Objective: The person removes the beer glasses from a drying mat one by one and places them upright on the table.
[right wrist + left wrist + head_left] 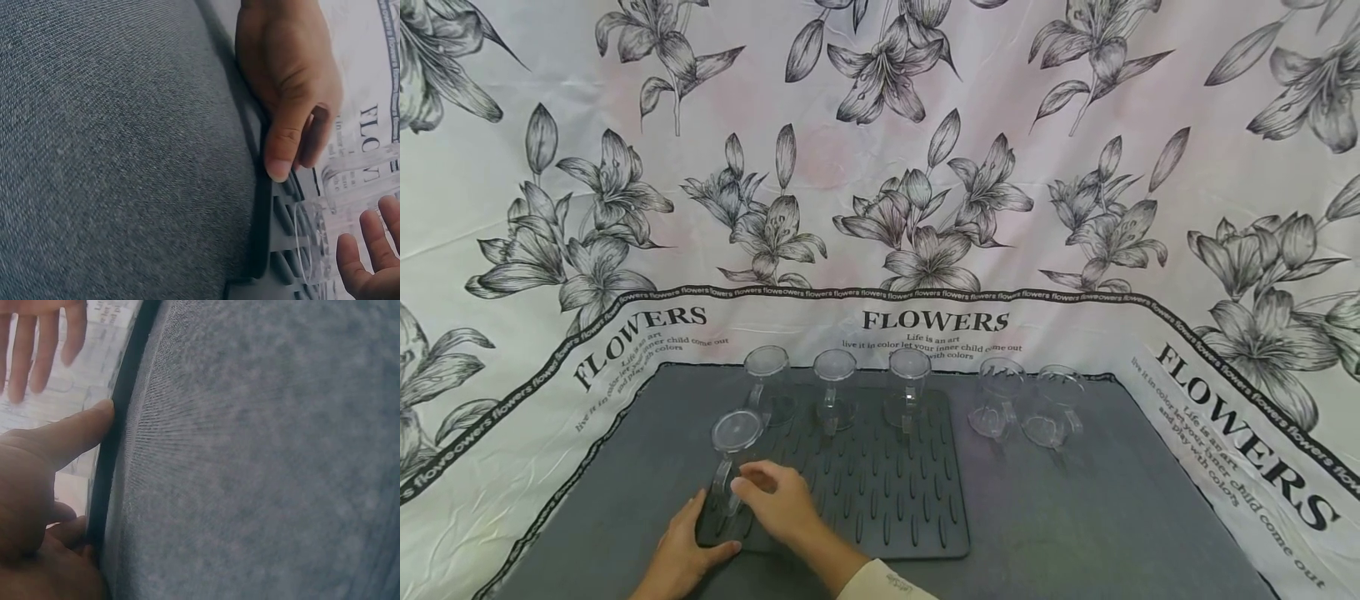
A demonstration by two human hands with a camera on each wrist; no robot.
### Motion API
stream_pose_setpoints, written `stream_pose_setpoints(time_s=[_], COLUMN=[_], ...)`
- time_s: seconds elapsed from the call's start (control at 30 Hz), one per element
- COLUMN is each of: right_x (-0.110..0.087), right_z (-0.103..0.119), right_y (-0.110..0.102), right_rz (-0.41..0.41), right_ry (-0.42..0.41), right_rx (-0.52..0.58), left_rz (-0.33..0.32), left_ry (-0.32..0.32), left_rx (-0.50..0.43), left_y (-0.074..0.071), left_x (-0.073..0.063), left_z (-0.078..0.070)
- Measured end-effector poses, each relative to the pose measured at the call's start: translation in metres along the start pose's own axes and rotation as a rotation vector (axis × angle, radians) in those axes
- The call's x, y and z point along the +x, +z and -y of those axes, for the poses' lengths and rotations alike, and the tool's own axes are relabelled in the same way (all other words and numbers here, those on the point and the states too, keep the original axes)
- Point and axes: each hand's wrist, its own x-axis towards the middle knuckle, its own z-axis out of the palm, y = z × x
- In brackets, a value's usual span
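My right hand (782, 504) is beside the handle of a clear mug (736, 431) at the mat's front-left corner; the mug stands bottom up. In the head view its thumb overlaps that mug. The right wrist view shows its fingers (369, 250) relaxed and spread, close to the clear mug (312, 244) without wrapping it. My left hand (681, 554) rests at the same corner of the dark ridged drying mat (917, 542). Its thumb touches the front edge and its other fingers lie along the left side. The left wrist view shows the left thumb (75, 434) straight against the mat edge (112, 462).
Three more clear mugs, bottom up, stand along the mat's back: a left one (767, 362), a middle one (835, 367) and a right one (910, 367). Two others, one (1000, 379) next to another (1058, 387), stand on the grey tablecloth (1075, 517). A flower-printed curtain (820, 167) encloses the table.
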Motion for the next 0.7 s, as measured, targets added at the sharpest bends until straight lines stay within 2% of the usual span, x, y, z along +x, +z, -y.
stream_pose_setpoints(time_s=[0.2, 0.3, 0.53, 0.7], right_x=[0.0, 0.001, 0.003, 0.005], right_z=[-0.003, -0.004, -0.007, -0.008], right_y=[0.006, 0.009, 0.016, 0.02], right_rz=[0.009, 0.018, 0.025, 0.032], right_ry=[0.015, 0.022, 0.022, 0.028], right_rx=[-0.029, -0.029, 0.037, 0.075], left_rz=[0.001, -0.003, -0.007, -0.006], left_ry=[0.013, -0.001, -0.036, -0.018], left_rx=[-0.002, 0.009, 0.022, 0.023], left_y=[-0.001, -0.001, 0.0, 0.001], left_x=[-0.002, -0.001, 0.0, 0.001], left_z=[-0.001, -0.001, 0.0, 0.002])
